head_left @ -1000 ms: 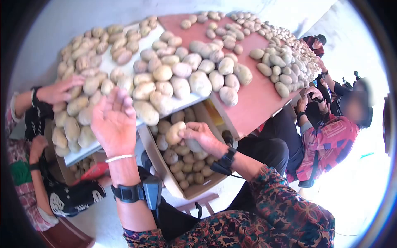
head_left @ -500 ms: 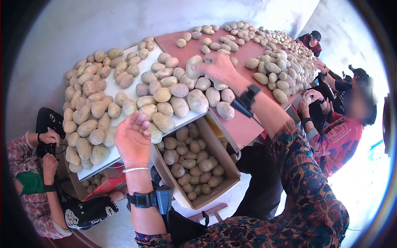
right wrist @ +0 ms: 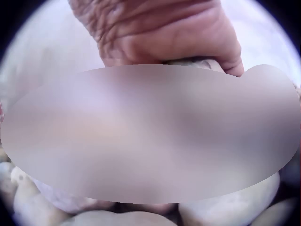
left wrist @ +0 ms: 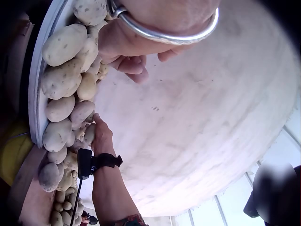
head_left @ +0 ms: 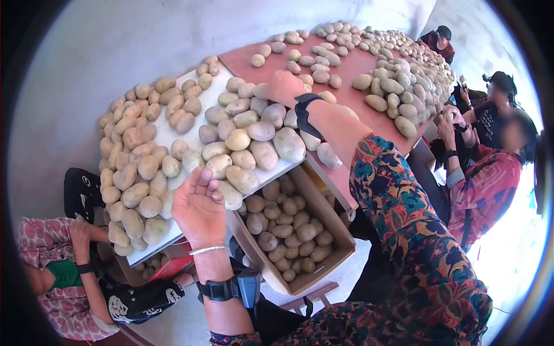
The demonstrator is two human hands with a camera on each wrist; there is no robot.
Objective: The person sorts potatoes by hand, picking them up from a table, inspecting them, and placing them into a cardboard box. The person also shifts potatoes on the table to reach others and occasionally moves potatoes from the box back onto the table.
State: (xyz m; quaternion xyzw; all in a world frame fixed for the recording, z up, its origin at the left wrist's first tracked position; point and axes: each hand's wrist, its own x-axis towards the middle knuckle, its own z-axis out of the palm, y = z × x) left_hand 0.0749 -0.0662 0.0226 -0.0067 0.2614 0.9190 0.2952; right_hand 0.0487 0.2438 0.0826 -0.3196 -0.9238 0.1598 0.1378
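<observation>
My right hand [head_left: 285, 86] reaches over the far side of the potatoes on the white board, fingers curled round a potato [head_left: 261, 90]. In the right wrist view the palm arches over a potato [right wrist: 197, 63], mostly hidden by a blurred patch. Palm turned up, my left hand [head_left: 199, 205] hovers by the board's near edge, its fingers loosely bent and holding nothing. Large potatoes [head_left: 264, 154] lie just beyond it. Below the board's edge stands a cardboard box [head_left: 346, 245] with many smaller potatoes [head_left: 306, 232] in it.
The white board [head_left: 190, 135] carries more potatoes at left. Beside it a reddish board [head_left: 352, 60] bears a long heap of smaller potatoes [head_left: 407, 95]. A person in a pink patterned shirt [head_left: 63, 277] sits at left; another in a red shirt [head_left: 490, 190] works at right.
From above the box, my right hand has carried a potato up and away to the far side of the pile. The left hand stays palm up. The person at left has drawn a hand back from the potatoes.
</observation>
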